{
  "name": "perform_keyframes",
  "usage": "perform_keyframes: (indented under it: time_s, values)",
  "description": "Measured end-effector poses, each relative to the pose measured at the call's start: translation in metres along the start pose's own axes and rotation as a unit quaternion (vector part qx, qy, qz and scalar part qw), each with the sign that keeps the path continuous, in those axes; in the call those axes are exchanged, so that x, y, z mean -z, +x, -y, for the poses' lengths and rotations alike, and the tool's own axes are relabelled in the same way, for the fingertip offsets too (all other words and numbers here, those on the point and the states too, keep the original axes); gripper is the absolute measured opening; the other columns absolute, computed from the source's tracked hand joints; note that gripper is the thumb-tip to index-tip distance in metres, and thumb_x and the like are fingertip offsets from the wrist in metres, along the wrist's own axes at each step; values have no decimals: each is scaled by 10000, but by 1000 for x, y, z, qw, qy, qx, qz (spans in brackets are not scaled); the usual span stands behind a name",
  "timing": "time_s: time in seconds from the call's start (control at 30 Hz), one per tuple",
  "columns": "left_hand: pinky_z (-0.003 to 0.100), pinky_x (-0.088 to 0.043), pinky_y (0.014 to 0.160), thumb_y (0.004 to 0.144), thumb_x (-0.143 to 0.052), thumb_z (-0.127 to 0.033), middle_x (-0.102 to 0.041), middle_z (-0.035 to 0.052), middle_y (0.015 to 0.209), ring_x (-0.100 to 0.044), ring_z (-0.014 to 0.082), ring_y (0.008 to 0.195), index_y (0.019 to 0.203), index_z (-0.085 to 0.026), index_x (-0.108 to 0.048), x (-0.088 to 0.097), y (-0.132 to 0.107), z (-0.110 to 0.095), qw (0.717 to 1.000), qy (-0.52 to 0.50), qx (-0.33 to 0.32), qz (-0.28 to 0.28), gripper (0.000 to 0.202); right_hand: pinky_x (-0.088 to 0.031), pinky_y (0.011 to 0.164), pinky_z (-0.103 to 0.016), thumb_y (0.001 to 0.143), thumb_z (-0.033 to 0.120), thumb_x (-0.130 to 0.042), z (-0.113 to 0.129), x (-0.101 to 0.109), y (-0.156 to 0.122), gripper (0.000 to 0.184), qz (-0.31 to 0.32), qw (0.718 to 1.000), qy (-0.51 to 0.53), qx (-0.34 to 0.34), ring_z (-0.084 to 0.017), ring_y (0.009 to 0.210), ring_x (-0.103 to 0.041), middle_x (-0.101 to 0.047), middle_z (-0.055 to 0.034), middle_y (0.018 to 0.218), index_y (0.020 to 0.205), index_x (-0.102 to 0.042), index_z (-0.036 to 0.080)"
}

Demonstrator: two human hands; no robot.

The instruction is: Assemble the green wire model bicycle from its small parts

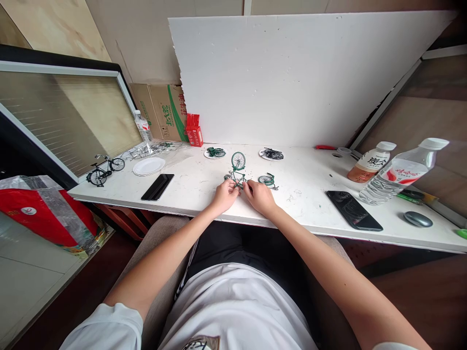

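A small green model bicycle frame with one wheel up stands on the white table in front of me. My left hand and my right hand meet at its lower end, fingers pinched on the frame. A loose green wheel part lies just right of my right hand. Two small plates hold more parts: green ones at the back middle, dark ones to the right.
A finished black model bicycle, a white plate and a black phone lie to the left. Another phone, two bottles, a mouse lie right. A red carton and white board stand behind.
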State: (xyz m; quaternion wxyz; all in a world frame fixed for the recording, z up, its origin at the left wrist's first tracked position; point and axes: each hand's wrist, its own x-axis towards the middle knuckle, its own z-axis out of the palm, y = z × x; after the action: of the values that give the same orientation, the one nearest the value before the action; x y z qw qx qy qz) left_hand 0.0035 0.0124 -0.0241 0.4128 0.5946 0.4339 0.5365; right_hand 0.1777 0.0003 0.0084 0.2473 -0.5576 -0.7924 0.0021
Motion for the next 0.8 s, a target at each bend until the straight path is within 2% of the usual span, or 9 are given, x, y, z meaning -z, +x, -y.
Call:
perform_keyframes:
  time_s: [0.23, 0.5, 0.8]
  values:
    - [397, -627, 939, 898, -699, -64, -776, 96, 972, -779, 208, 883, 1045, -162, -674, -1, -2, -6, 1000, 16, 4, -3, 178, -273, 615, -310, 1123, 422, -421, 2, 2, -1, 394, 7, 1000, 14, -3, -212, 670, -634, -745, -91, 794, 891, -654, 205]
    - [398, -622, 955, 867, -765, -93, -777, 95, 946, -776, 220, 916, 1048, -159, -690, 0, -1, -3, 1000, 16, -3, -11, 207, -285, 622, -309, 1121, 430, -419, 0, 0, -1, 390, 10, 1000, 25, 14, -210, 682, -636, -738, -79, 790, 878, -633, 214]
    - [368, -609, 949, 894, -710, -71, -767, 106, 995, -756, 206, 960, 1085, -146, -674, -2, -2, -9, 998, 59, 2, -18, 209, -285, 629, -308, 1123, 431, -424, 2, 2, -1, 396, 29, 999, 18, 15, -211, 709, -654, -750, -89, 810, 890, -650, 203]
